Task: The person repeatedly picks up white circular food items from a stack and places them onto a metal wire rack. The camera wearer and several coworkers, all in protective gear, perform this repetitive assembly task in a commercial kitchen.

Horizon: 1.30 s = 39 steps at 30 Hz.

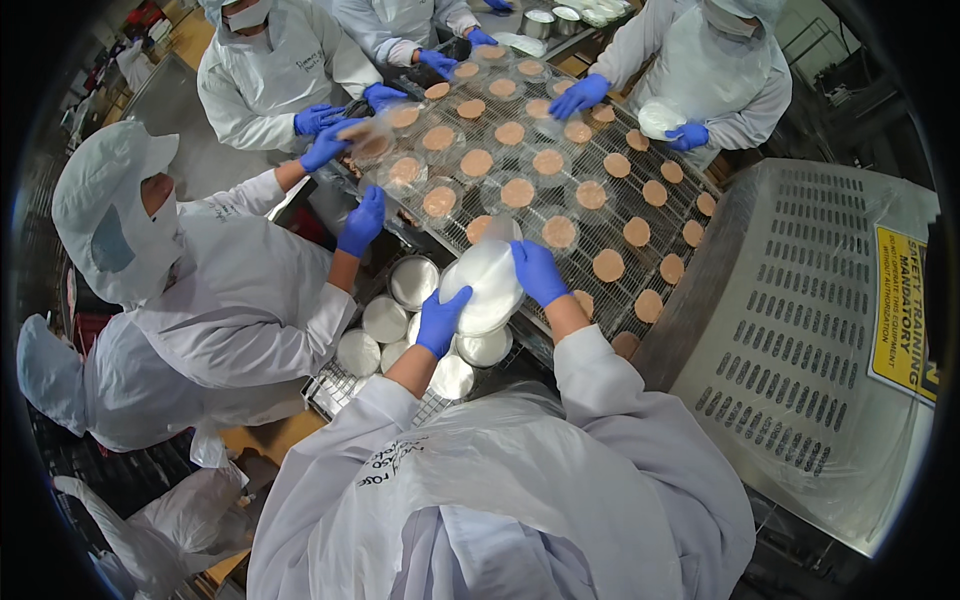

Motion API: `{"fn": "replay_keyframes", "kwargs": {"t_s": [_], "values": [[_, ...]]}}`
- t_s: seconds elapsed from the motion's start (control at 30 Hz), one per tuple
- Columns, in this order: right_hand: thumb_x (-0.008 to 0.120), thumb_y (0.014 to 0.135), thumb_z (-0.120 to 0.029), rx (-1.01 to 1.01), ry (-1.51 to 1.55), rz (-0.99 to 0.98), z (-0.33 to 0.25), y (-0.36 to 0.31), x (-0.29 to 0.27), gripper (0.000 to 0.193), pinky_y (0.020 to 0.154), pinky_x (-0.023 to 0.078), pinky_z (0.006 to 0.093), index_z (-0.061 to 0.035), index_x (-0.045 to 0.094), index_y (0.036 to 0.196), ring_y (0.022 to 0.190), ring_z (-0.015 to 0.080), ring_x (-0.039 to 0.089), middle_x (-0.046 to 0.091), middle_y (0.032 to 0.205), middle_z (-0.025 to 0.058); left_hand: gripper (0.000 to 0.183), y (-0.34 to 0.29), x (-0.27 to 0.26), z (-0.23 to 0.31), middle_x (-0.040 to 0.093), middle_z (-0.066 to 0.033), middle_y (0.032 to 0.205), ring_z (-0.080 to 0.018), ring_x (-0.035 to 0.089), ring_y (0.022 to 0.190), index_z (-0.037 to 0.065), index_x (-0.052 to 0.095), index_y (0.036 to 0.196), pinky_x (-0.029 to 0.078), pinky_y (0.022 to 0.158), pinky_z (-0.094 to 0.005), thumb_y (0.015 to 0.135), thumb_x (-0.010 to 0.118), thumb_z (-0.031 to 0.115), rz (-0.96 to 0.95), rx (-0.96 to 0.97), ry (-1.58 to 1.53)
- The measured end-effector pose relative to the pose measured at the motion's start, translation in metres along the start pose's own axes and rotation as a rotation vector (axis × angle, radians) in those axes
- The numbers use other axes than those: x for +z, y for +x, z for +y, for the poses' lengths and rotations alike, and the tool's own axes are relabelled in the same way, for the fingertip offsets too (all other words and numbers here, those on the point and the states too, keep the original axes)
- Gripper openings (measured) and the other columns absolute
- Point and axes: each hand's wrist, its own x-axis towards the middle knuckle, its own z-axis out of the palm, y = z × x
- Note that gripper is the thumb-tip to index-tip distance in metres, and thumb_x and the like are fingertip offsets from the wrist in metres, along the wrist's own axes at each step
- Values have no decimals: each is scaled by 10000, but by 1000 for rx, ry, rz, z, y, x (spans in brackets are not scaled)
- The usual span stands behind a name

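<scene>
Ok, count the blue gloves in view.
11: one on the wearer's left hand, one on the right hand; two each on the left co-worker, upper-left co-worker, top-middle co-worker and upper-right co-worker; one glove at the top edge. More may be hidden.

Food plant | patties [608,265] on mesh belt [599,228] | white coats [250,270] (gloves [362,222] too)

I have the left arm [350,430] and right arm [598,375] extended forward, white-sleeved, bare near the wrists. The blue-gloved left hand [440,321] grips at near left; the blue-gloved right hand [539,273] grips farther right, fingers bent.
</scene>
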Motion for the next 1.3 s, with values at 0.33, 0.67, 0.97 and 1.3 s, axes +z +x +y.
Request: {"fn": "replay_keyframes", "kwargs": {"t_s": [0.33, 0.67, 0.97, 1.3], "values": [[465, 895, -169, 13, -134, 828, 79, 60, -135, 296, 830, 488, 396, -49, 592, 1133, 981, 293, 618, 634, 1086, 144, 480, -12, -41, 7, 617, -131, 1086, -197, 618, 947, -51, 512, 1211, 507, 811, -307, 834, 676, 195, 26, -54, -1], [569, 821, -154, 73, 247, 93, 49, 9, -14, 203, 773, 503, 374, -58, 663, 973, 866, 325, 632, 650, 942, 205, 457, 14, -38, 5, 622, -121, 1072, -192, 622, 925, -42, 529, 1186, 511, 797, -300, 829, 685, 199, -115, -91, 60], [500, 883, -265, -45, 57, 170, 2, -5, 21, 292, 754, 496, 383, -23, 662, 909, 841, 348, 632, 652, 892, 201, 450, 5, -36, -4, 621, -113, 1076, -183, 614, 946, -32, 536, 1190, 502, 819, -303, 826, 687, 186, -149, -38, 77], [472, 870, -140, 195, -533, 507, 131, 56, -133, 257, 788, 502, 406, -27, 643, 1024, 944, 315, 629, 634, 1050, 197, 423, -15, -43, -12, 632, -111, 1043, -188, 629, 903, -23, 555, 1168, 517, 783, -299, 827, 685, 190, -86, -74, 7]]}}
